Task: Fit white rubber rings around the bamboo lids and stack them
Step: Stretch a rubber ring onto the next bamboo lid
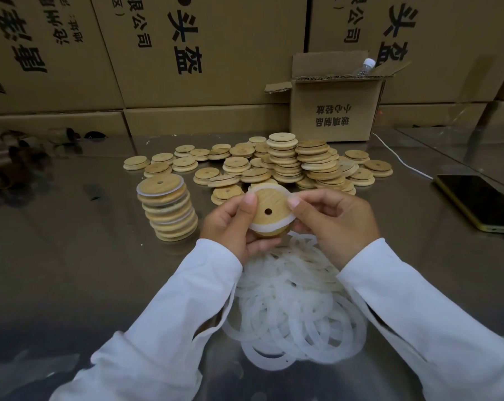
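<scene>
Bamboo lid (271, 209) sits at centre frame, held between both your grips above the table (71, 256). Your left grip (230, 227) curls round the lid's left edge and underside, thumb on top. Your right grip (337, 224) pinches the white rubber ring (269, 226) against the lid's right edge. The ring is only partly seated: it hugs the upper rim but crosses the lid's face as a band below the centre hole. Left of your hands stands a stack of ringed lids (168, 211). Bare lids (288, 163) lie piled and scattered beyond, toward upper centre. A heap of loose rings (291, 308) lies between your sleeves, lower centre. A phone (482, 201) lies at the right edge.
</scene>
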The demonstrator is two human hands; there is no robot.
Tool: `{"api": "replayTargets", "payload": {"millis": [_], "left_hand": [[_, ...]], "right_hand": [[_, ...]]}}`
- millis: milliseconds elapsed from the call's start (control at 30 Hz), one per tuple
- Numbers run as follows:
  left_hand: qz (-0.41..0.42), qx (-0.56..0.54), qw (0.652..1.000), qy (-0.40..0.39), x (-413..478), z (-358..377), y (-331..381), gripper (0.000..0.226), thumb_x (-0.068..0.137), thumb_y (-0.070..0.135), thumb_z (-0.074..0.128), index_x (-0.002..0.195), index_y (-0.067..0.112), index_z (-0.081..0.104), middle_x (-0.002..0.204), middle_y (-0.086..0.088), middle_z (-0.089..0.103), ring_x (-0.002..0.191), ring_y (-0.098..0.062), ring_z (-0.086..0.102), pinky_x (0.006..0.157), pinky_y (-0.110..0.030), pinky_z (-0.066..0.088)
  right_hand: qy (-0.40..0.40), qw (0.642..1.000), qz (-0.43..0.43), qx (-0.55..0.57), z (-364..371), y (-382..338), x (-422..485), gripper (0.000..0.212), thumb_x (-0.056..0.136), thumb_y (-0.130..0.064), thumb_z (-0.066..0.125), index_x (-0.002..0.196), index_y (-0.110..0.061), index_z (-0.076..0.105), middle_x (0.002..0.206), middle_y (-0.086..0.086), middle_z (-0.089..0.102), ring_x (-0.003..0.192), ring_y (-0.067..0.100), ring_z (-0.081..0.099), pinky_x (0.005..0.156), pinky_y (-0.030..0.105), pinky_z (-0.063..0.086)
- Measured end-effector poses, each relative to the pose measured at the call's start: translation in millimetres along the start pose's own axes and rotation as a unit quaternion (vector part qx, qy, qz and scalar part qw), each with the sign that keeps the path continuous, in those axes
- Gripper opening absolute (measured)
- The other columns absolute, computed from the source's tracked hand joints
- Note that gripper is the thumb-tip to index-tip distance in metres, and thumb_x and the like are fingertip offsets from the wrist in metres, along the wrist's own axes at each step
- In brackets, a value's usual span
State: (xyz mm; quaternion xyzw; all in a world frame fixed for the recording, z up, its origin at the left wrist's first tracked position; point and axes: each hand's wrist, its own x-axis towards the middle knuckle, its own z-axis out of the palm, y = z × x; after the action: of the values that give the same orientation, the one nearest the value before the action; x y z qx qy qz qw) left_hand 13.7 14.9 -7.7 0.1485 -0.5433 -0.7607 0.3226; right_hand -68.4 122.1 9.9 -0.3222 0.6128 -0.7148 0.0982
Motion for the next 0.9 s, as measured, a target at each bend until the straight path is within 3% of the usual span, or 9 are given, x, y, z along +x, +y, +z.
{"api": "replayTargets", "payload": {"millis": [100,167,367,467,567,633,700,800,900], "left_hand": [[-0.023,-0.070,0.997,-0.009,0,2,2,0.020,0.088,0.024,0.050,0.092,0.011,0.064,0.082,-0.009,0.073,0.075,-0.024,0.071,0.058,-0.031,0.058],[-0.031,-0.106,0.994,-0.010,1,3,2,0.019,0.088,0.021,0.050,0.093,0.008,0.063,0.083,-0.011,0.072,0.076,-0.024,0.071,0.064,-0.035,0.059],[-0.037,-0.101,0.994,-0.033,1,2,-1,0.024,0.076,0.024,0.056,0.093,0.009,0.063,0.081,-0.008,0.073,0.074,-0.024,0.071,0.060,-0.035,0.059],[-0.030,-0.037,0.998,-0.050,1,1,-5,0.019,0.077,0.018,0.059,0.094,0.009,0.063,0.081,-0.008,0.072,0.073,-0.022,0.071,0.060,-0.031,0.058],[-0.014,0.024,0.998,-0.052,2,-1,-9,0.012,0.085,0.004,0.056,0.093,0.010,0.062,0.075,-0.004,0.073,0.071,-0.017,0.070,0.061,-0.028,0.058],[-0.002,0.058,0.997,-0.053,2,-2,-11,0.014,0.085,0.000,0.056,0.094,0.010,0.061,0.074,-0.003,0.073,0.073,-0.017,0.070,0.064,-0.027,0.057],[0.003,0.084,0.995,-0.054,3,-4,-12,0.017,0.084,0.000,0.057,0.095,0.013,0.061,0.077,-0.003,0.073,0.078,-0.020,0.070,0.070,-0.031,0.058],[0.004,0.111,0.993,-0.044,6,-7,-11,0.018,0.082,0.008,0.062,0.098,0.016,0.064,0.085,-0.006,0.072,0.088,-0.028,0.067,0.082,-0.044,0.054],[0.020,0.148,0.988,-0.032,8,-9,-11,0.012,0.083,0.016,0.063,0.089,0.023,0.069,0.084,-0.006,0.073,0.089,-0.028,0.067,0.085,-0.045,0.052]], "right_hand": [[0.015,0.999,-0.010,-0.027,5,6,-5,0.011,0.076,-0.015,0.072,0.082,-0.022,0.066,0.068,0.001,0.067,0.065,0.015,0.066,0.066,0.026,0.056],[0.039,0.996,-0.029,-0.074,9,11,-8,0.015,0.075,-0.020,0.073,0.084,-0.028,0.064,0.071,-0.005,0.066,0.068,0.010,0.064,0.068,0.027,0.055],[0.120,0.988,-0.064,-0.074,9,13,-4,0.020,0.078,-0.013,0.067,0.069,-0.029,0.062,0.068,-0.022,0.065,0.069,-0.005,0.058,0.062,0.007,0.044],[0.130,0.987,-0.050,-0.081,5,13,-2,0.018,0.079,-0.014,0.065,0.068,-0.028,0.063,0.072,-0.018,0.066,0.071,-0.002,0.059,0.069,0.015,0.047],[0.131,0.987,-0.032,-0.093,5,15,-1,0.016,0.081,-0.016,0.065,0.070,-0.027,0.062,0.093,-0.001,0.064,0.080,0.008,0.061,0.080,0.035,0.053],[0.117,0.987,-0.027,-0.106,5,14,0,0.013,0.082,-0.016,0.064,0.073,-0.024,0.062,0.092,0.003,0.063,0.080,0.014,0.061,0.079,0.043,0.053],[0.098,0.986,-0.044,-0.125,4,14,0,0.013,0.083,-0.015,0.063,0.073,-0.023,0.062,0.086,0.001,0.064,0.078,0.014,0.060,0.076,0.039,0.053],[0.063,0.983,-0.073,-0.159,4,14,-2,0.015,0.082,-0.013,0.064,0.072,-0.025,0.062,0.083,-0.001,0.065,0.075,0.005,0.059,0.074,0.023,0.048],[0.029,0.981,-0.080,-0.176,5,15,-3,0.013,0.080,-0.014,0.066,0.073,-0.025,0.063,0.082,-0.002,0.066,0.072,0.002,0.058,0.070,0.015,0.047]]}}
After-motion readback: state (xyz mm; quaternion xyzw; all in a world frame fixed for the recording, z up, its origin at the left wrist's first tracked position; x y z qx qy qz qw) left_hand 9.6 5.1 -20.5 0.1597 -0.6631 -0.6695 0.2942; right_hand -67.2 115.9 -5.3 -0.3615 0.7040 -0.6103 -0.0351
